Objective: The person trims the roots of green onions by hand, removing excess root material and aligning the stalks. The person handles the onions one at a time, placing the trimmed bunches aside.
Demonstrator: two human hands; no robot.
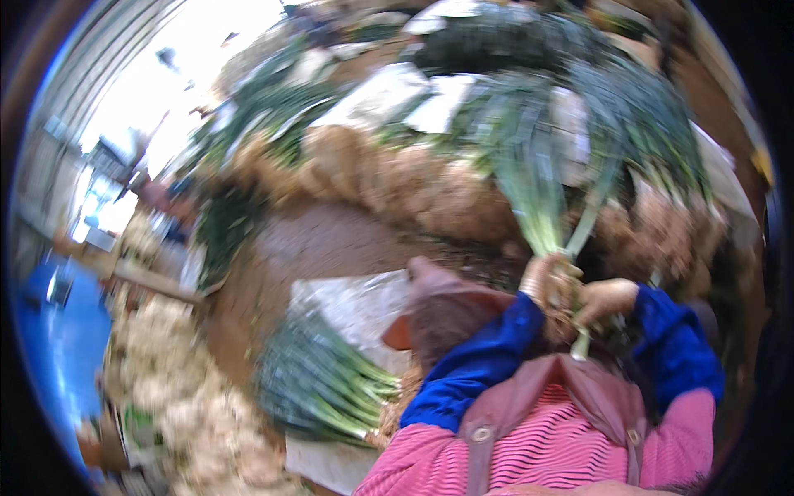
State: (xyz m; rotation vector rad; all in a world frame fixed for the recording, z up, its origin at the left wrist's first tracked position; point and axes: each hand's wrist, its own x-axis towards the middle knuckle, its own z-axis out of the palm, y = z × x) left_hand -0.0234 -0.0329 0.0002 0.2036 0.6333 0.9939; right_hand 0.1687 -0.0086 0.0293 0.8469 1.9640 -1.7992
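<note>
A bunch of leek-like green onions (pixel 543 214) stands upright before me, its leaves fanning upward and its brown roots (pixel 560 325) hanging low. My left hand (pixel 538 279) grips it around the pale stems, just above the roots. Against the right side of the roots is my right hand (pixel 605 301), fingers bent inward; blur hides whether they hold anything. Below the hands a pale stalk end (pixel 581 345) sticks out near my apron bib (pixel 496 428). Blue sleeve covers (pixel 477 366) reach to both wrists.
Rooted onion bundles (pixel 372 173) lie in a long row ahead, with white sacks (pixel 384 93) among them. Left of me, more onions (pixel 329 378) rest on a white sheet (pixel 347 297). A pale heap (pixel 186 390) lies farther left, beside a blue surface (pixel 62 353).
</note>
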